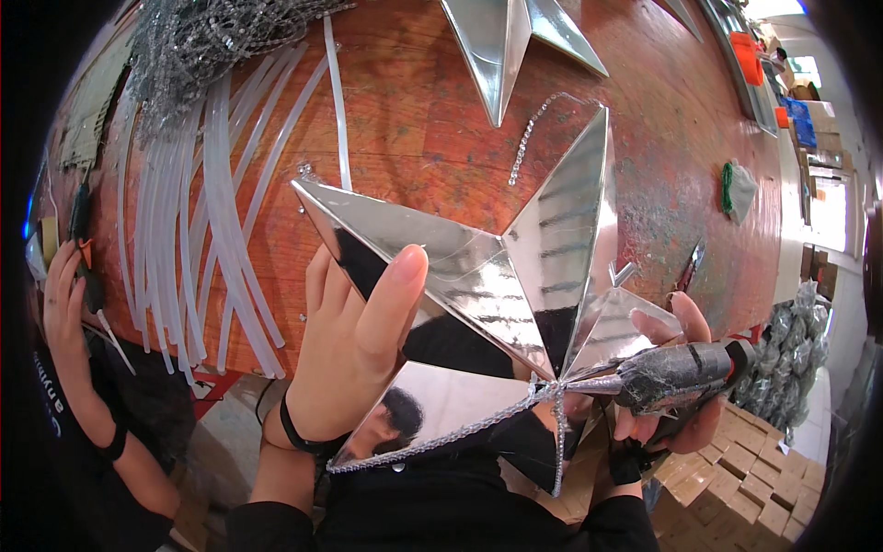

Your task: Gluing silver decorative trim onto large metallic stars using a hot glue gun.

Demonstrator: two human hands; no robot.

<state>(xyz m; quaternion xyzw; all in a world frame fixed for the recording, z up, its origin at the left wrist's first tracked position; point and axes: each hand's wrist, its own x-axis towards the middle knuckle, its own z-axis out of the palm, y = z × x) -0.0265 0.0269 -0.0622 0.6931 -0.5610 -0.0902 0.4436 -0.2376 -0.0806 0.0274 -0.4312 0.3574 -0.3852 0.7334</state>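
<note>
Left hand point(354, 354) grips mirrored star point(515, 276); right hand point(676, 368) clenches glue gun point(681, 373), nozzle at centre. Bead trim point(441, 437) lines two lower ridges; upper ridges bare.

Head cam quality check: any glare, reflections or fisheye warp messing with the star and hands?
Head view: the mirrored star carries bright streaks and dark reflections of the person, so its facets read unevenly; the left hand and the right hand on the glue gun look sharp; the table edge bends toward the rim; black vignette in the corners; the window at far right is blown out.
</note>
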